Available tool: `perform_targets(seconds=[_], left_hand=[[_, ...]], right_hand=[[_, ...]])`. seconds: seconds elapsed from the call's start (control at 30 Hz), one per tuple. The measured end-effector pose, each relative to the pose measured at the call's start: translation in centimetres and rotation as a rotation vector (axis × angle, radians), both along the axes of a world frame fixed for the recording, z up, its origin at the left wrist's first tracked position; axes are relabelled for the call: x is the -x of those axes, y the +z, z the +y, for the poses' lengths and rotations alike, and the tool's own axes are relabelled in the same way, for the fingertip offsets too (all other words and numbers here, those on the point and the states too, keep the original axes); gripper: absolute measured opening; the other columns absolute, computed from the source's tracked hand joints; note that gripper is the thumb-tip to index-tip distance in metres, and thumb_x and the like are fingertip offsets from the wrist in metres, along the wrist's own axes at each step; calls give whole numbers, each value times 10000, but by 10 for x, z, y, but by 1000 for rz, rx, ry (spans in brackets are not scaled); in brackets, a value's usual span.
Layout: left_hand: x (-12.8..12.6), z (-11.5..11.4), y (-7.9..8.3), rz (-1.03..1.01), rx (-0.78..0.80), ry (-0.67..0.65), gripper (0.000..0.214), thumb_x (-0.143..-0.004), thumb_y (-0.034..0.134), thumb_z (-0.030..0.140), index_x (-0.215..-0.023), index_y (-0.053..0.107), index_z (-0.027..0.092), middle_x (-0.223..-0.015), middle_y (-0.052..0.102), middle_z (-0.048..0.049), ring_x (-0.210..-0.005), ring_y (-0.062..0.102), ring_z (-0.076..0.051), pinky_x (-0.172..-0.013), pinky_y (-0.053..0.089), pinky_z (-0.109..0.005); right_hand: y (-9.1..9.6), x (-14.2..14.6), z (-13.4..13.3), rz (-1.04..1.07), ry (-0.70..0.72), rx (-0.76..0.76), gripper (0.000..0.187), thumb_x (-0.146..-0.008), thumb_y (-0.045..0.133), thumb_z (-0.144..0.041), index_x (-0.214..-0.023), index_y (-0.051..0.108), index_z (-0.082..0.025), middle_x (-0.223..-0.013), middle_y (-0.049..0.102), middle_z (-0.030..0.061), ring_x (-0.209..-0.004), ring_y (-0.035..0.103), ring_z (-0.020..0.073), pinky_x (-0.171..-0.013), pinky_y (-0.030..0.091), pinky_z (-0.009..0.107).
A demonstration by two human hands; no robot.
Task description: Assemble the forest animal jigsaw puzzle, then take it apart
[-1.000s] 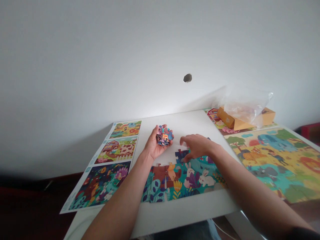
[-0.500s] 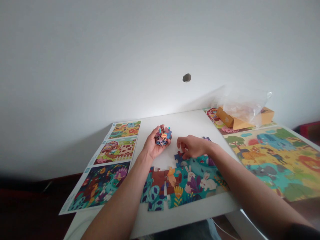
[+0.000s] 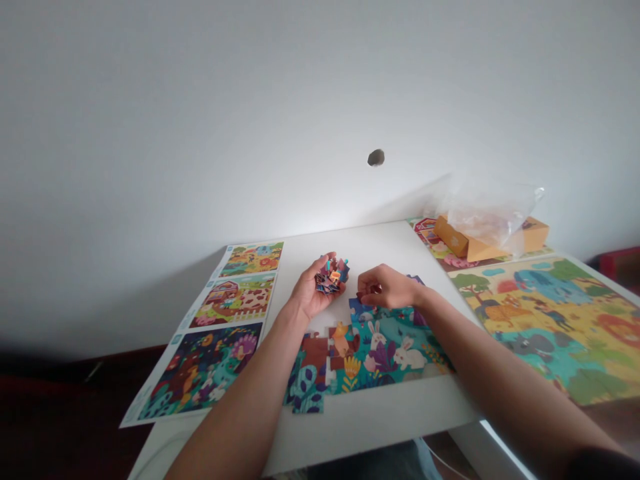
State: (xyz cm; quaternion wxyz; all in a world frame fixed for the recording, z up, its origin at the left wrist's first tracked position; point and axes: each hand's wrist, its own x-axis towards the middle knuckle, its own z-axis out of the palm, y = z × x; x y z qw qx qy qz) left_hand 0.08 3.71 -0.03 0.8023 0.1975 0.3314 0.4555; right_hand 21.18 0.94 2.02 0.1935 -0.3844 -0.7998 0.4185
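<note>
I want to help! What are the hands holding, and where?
The left hand cups a pile of jigsaw puzzle pieces in its palm. The right hand curls above the laid-out puzzle; I can't tell whether its fingers hold a piece.

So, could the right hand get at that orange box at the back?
Probably yes: the right hand sits over the jigsaw puzzle, with nothing tall between it and the orange box, though the plastic bag on top may hinder.

My right hand has drawn its fingers together just above the dark blue puzzle piece, and my left hand has curled tighter around the pile of puzzle pieces.
</note>
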Motion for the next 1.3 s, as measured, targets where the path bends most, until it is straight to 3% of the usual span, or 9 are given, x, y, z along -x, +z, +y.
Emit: perform_targets(seconds=[0.23,0.43,0.63,0.9,1.07,1.3], left_hand=[[1,0,1,-39,-9,-1,309,-736,756,297,-1015,640,229,-879,684,-40,-738,680,-188,-560,536,-277],[2,-1,1,-30,-15,1,318,-736,756,304,-1023,638,234,-886,677,-35,-747,674,-181,-560,535,-268],[2,-1,0,-41,-28,7,309,-737,753,308,-1016,639,239,-876,675,-39,-737,670,-193,-553,533,-282],[5,3,-3,-69,-78,77,300,-732,763,310,-994,644,224,-901,679,-39,-753,672,-181,-572,546,-280],[5,4,-4,-51,-68,121,295,-722,769,293,-976,642,212,-884,677,-34,-732,677,-181,-561,545,-280],[5,4,-5,-95,-79,121,239,-753,728,251,-966,639,189,-865,683,-35,-719,673,-188,-542,541,-290]], right_hand=[[-1,-1,0,53,67,-80,38,-703,621,-166,-726,642,-143,-630,601,-29,-579,516,95,-560,385,202],[4,3,-6,-50,168,-119,91,-647,641,-129,-722,603,-163,-644,558,-48,-579,495,90,-550,373,195],[-1,8,-4,-151,44,-246,198,-668,614,-140,-858,657,-175,-690,621,-23,-581,503,106,-566,368,208],[-1,12,-5,-301,-32,-527,118,-676,579,-183,-788,613,-198,-792,658,32,-653,534,154,-599,325,251],[-3,15,-6,-267,49,-434,153,-656,604,-152,-798,636,-202,-781,660,18,-669,554,153,-609,348,235],[-26,24,3,-89,-289,-259,258,-780,635,-235,-1028,686,-187,-802,683,17,-670,569,137,-651,398,236]])
